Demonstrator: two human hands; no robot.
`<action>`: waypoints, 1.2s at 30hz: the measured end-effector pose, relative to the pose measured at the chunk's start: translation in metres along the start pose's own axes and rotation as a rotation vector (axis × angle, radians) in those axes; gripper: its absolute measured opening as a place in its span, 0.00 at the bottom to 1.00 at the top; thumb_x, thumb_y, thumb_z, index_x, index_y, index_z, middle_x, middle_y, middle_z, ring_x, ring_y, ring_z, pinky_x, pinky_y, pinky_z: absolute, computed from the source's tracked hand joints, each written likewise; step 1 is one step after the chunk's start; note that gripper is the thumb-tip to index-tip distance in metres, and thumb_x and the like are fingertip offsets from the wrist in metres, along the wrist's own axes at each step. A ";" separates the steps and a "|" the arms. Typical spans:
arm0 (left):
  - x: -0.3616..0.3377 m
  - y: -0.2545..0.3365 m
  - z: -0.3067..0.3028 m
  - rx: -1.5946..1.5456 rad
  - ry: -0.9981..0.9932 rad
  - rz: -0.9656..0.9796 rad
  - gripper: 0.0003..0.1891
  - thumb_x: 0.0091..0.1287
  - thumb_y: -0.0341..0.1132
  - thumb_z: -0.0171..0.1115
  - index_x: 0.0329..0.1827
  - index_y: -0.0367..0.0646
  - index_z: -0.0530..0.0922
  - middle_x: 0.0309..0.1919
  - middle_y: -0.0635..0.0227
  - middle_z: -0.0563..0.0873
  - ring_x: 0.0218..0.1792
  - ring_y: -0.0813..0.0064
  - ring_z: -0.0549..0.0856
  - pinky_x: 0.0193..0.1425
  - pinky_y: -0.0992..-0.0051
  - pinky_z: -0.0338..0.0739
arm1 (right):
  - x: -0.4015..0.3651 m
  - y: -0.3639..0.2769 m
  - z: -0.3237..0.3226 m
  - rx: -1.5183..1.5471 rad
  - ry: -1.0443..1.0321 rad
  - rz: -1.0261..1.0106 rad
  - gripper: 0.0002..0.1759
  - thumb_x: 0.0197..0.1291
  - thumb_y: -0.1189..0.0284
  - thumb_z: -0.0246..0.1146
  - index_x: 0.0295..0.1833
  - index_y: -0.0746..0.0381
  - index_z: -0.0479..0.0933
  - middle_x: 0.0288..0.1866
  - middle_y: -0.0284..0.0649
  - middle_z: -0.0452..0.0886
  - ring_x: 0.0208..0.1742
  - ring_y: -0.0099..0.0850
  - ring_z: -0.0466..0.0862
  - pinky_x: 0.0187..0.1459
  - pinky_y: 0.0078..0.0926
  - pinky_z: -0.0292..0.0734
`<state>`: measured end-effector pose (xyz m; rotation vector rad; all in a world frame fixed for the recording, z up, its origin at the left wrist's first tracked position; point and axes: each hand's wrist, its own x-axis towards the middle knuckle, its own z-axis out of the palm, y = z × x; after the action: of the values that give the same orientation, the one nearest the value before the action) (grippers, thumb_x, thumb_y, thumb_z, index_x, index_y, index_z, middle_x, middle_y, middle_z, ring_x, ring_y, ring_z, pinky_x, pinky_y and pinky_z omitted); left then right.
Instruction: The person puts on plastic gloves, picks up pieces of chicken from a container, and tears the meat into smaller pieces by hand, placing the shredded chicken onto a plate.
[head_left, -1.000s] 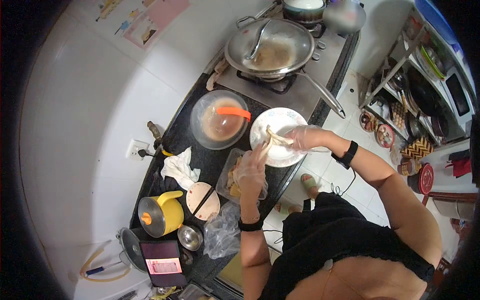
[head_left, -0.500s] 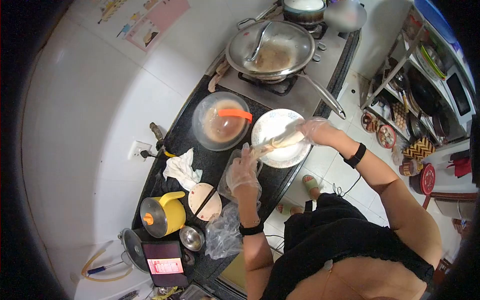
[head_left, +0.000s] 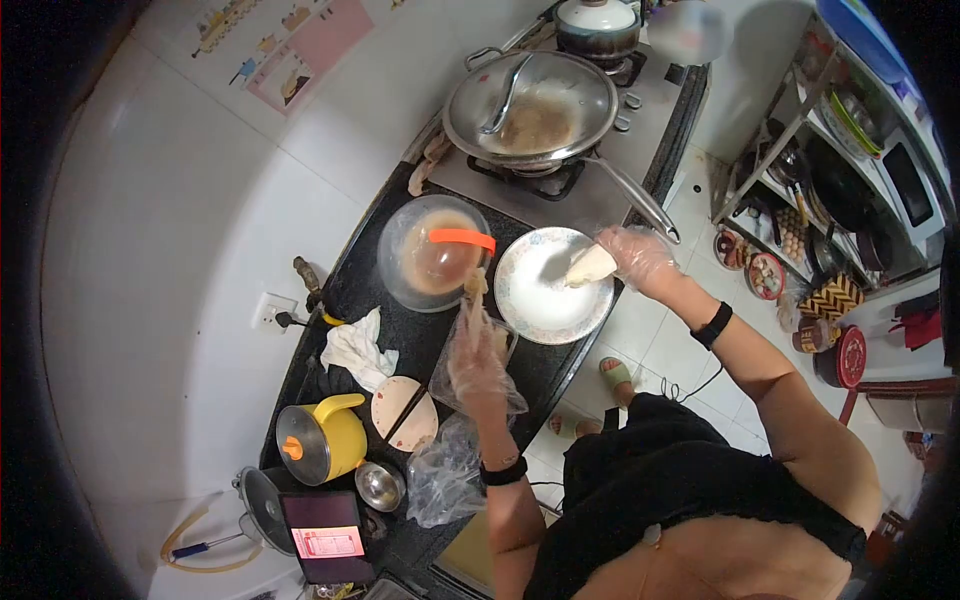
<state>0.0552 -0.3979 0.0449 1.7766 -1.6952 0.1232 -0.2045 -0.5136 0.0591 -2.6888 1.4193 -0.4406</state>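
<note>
My right hand (head_left: 640,260), in a clear plastic glove, grips a pale piece of food (head_left: 590,265) over the right rim of a white plate with a patterned edge (head_left: 545,320). My left hand (head_left: 477,365), gloved too, has its fingers closed on a small pale brownish piece (head_left: 475,283) near the lower right of a covered bowl (head_left: 400,285). That bowl has an orange strip (head_left: 462,238) across its top. Beneath my left hand is a clear tray (head_left: 448,375), mostly hidden.
A lidded pan (head_left: 530,105) sits on the stove, its handle (head_left: 640,200) pointing towards my right hand. Left on the counter are a white cloth (head_left: 358,350), a yellow kettle (head_left: 340,440), a small plate with black chopsticks (head_left: 415,425), a metal bowl (head_left: 381,487) and a plastic bag (head_left: 445,480).
The pale food stretched between my hands is now in two separate pieces, one in each hand. My left hand has moved left and up, away from the plate.
</note>
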 end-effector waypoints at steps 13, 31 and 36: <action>-0.001 0.067 0.067 -0.799 -0.193 -0.540 0.26 0.66 0.47 0.49 0.58 0.33 0.67 0.58 0.58 0.70 0.52 0.70 0.73 0.60 0.78 0.61 | -0.008 -0.048 -0.006 0.116 0.016 0.303 0.17 0.45 0.66 0.62 0.38 0.64 0.68 0.27 0.48 0.76 0.30 0.44 0.79 0.33 0.37 0.74; 0.026 0.106 0.035 -1.420 -0.001 -0.730 0.04 0.61 0.27 0.57 0.36 0.37 0.72 0.30 0.71 0.77 0.32 0.85 0.73 0.37 0.83 0.69 | -0.019 -0.077 -0.016 0.146 -0.002 0.273 0.15 0.43 0.70 0.63 0.36 0.64 0.68 0.30 0.48 0.76 0.31 0.44 0.78 0.34 0.38 0.74; 0.021 0.097 0.042 -1.378 0.023 -0.694 0.05 0.62 0.29 0.56 0.36 0.37 0.72 0.30 0.72 0.76 0.32 0.84 0.73 0.37 0.83 0.69 | -0.017 -0.078 -0.022 0.121 -0.005 0.212 0.13 0.43 0.72 0.61 0.35 0.63 0.69 0.31 0.47 0.76 0.31 0.43 0.79 0.32 0.37 0.74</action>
<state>-0.0460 -0.4306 0.0615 1.0819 -0.6236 -1.0499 -0.1578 -0.4535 0.0918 -2.4121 1.5992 -0.4848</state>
